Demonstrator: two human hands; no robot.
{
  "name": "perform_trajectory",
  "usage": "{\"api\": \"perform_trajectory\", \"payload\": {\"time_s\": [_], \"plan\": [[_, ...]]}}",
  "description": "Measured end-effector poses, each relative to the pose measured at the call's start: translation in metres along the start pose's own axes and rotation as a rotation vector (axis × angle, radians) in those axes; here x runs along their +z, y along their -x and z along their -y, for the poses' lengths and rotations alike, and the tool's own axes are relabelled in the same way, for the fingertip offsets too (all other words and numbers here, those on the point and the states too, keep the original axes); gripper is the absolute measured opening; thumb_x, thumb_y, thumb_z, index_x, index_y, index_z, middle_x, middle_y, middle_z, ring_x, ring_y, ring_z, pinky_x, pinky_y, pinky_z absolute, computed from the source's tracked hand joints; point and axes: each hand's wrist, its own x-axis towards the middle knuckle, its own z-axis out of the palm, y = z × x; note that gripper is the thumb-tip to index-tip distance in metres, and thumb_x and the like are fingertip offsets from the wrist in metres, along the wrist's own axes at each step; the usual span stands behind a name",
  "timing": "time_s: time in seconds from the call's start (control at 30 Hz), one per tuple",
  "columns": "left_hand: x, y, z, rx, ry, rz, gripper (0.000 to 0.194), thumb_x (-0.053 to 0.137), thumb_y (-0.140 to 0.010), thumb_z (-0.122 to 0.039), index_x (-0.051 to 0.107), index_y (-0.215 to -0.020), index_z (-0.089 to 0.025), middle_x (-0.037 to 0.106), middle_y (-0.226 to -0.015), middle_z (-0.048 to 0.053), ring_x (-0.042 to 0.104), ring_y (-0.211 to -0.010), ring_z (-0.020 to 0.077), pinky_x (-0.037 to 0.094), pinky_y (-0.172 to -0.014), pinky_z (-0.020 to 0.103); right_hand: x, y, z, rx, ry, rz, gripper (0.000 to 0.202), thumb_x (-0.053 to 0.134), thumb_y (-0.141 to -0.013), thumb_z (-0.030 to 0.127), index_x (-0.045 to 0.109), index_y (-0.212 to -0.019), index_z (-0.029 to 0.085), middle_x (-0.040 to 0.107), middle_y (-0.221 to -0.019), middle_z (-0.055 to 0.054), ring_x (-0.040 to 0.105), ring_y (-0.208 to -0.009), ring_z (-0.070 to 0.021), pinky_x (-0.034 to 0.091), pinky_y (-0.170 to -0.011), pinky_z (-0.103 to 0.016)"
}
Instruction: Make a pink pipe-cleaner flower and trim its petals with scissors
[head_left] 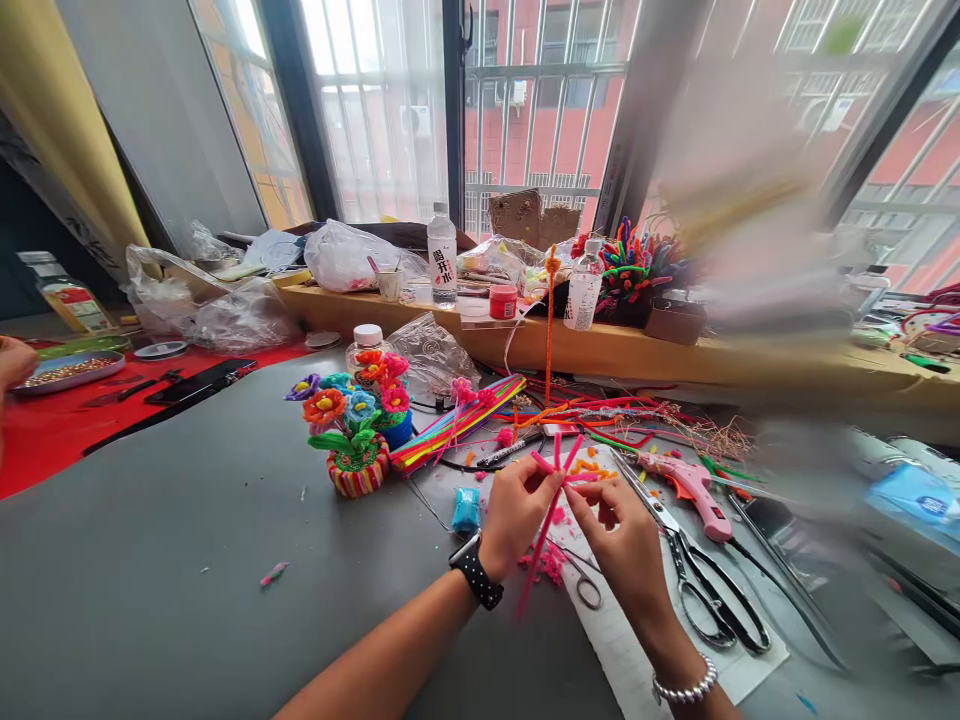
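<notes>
Several pink pipe cleaners [572,452] fan out from one point where my hands meet, with a long pink length hanging below. My left hand [516,515], with a black watch on its wrist, is pinched on them. The fingertips of my right hand [619,525] are closed on the same bunch from the other side; a beaded bracelet is on that wrist. Beneath the hands lie pink fluffy scraps [553,565] and small scissors [588,590] on a white sheet [611,640]. Large scissors [709,590] and a pink glue gun [694,487] are right of my right hand.
Potted pipe-cleaner flowers [358,470], a blue packet [466,510] and a bundle of coloured pipe cleaners [457,425] are on the left. Bottles [442,260] line the ledge [637,350]. Another person's hand [15,360] shows at the far left. The right side is blurred.
</notes>
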Motion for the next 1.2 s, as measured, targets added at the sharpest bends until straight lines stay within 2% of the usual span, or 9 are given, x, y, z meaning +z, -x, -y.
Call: {"api": "perform_trajectory", "payload": {"time_s": [0.1, 0.2, 0.33, 0.47, 0.7, 0.8, 0.93, 1.07, 1.2], "plan": [[0.0, 0.0, 0.0, 0.009, 0.01, 0.012, 0.023, 0.058, -0.068, -0.036, 0.056, -0.056, -0.015, 0.051, -0.053, -0.001, 0.042, -0.05, 0.0103, 0.033, -0.052, 0.022, -0.002, 0.0, 0.001, -0.131, 0.094, -0.069, 0.019, 0.054, -0.075, 0.035, 0.06, -0.071, 0.018, 0.055, -0.07, -0.004, 0.046, -0.057, -0.0143, 0.041, -0.055, -0.028], [0.002, 0.0, 0.002, 0.022, 0.001, 0.023, 0.022, 0.057, -0.069, -0.035, 0.057, -0.058, -0.015, 0.053, -0.055, 0.0, 0.044, -0.052, 0.0113, 0.033, -0.052, 0.022, -0.001, 0.0, 0.001, -0.106, 0.046, -0.066, 0.021, 0.054, -0.075, 0.037, 0.059, -0.066, 0.018, 0.055, -0.067, -0.003, 0.046, -0.057, -0.0146, 0.04, -0.055, -0.028], [0.004, 0.002, 0.005, 0.047, -0.031, -0.004, 0.018, 0.055, -0.071, -0.031, 0.058, -0.06, -0.016, 0.055, -0.06, 0.001, 0.047, -0.056, 0.0123, 0.034, -0.054, 0.022, 0.003, -0.001, 0.0, 0.242, -0.312, 0.049, 0.024, 0.059, -0.069, 0.039, 0.059, -0.061, 0.016, 0.05, -0.059, 0.001, 0.043, -0.052, -0.0121, 0.037, -0.05, -0.025], [0.005, 0.004, 0.006, 0.048, 0.016, -0.018, 0.016, 0.055, -0.07, -0.03, 0.058, -0.062, -0.016, 0.056, -0.063, 0.001, 0.049, -0.056, 0.0122, 0.035, -0.055, 0.023, 0.007, -0.002, 0.0, 0.639, -0.785, 0.15, 0.022, 0.065, -0.059, 0.036, 0.054, -0.056, 0.016, 0.035, -0.047, 0.007, 0.027, -0.041, -0.0063, 0.026, -0.04, -0.021], [0.006, 0.003, 0.002, -0.062, 0.164, -0.021, 0.019, 0.059, -0.067, -0.032, 0.058, -0.061, -0.014, 0.054, -0.059, 0.0, 0.046, -0.055, 0.0105, 0.036, -0.054, 0.022, 0.009, -0.002, 0.006, 0.732, -0.957, 0.238, 0.024, 0.065, -0.054, 0.037, 0.05, -0.055, 0.018, 0.037, -0.049, 0.006, 0.026, -0.039, -0.0058, 0.024, -0.036, -0.021], [0.005, 0.002, 0.001, -0.125, 0.265, 0.0, 0.023, 0.062, -0.065, -0.036, 0.059, -0.062, -0.013, 0.056, -0.059, 0.001, 0.047, -0.056, 0.0107, 0.037, -0.055, 0.022, 0.004, -0.003, 0.003, 0.647, -0.83, 0.164, 0.022, 0.061, -0.063, 0.038, 0.056, -0.059, 0.017, 0.043, -0.05, 0.004, 0.035, -0.041, -0.0079, 0.031, -0.039, -0.022], [0.002, -0.001, -0.002, -0.211, 0.438, -0.021, 0.028, 0.065, -0.062, -0.039, 0.06, -0.062, -0.012, 0.056, -0.06, 0.001, 0.05, -0.058, 0.0103, 0.041, -0.061, 0.023, -0.002, -0.003, -0.002, 0.271, -0.345, 0.001, 0.025, 0.054, -0.074, 0.039, 0.062, -0.069, 0.016, 0.055, -0.062, -0.001, 0.048, -0.055, -0.0123, 0.04, -0.052, -0.025], [0.001, -0.002, -0.004, -0.257, 0.52, -0.031, 0.028, 0.068, -0.058, -0.039, 0.06, -0.06, -0.012, 0.057, -0.06, 0.0, 0.051, -0.058, 0.0092, 0.043, -0.063, 0.022, -0.003, -0.001, -0.002, -0.115, -0.001, -0.092, 0.021, 0.053, -0.077, 0.035, 0.061, -0.083, 0.017, 0.056, -0.07, -0.002, 0.047, -0.054, -0.0121, 0.042, -0.055, -0.026], [0.002, 0.001, -0.005, -0.251, 0.537, -0.004, 0.026, 0.068, -0.059, -0.037, 0.061, -0.061, -0.012, 0.058, -0.06, -0.001, 0.051, -0.058, 0.0088, 0.043, -0.062, 0.022, 0.0, 0.002, 0.0, -0.328, 0.148, -0.173, 0.017, 0.055, -0.078, 0.029, 0.059, -0.087, 0.016, 0.056, -0.074, -0.004, 0.046, -0.054, -0.0117, 0.043, -0.054, -0.026]]}}
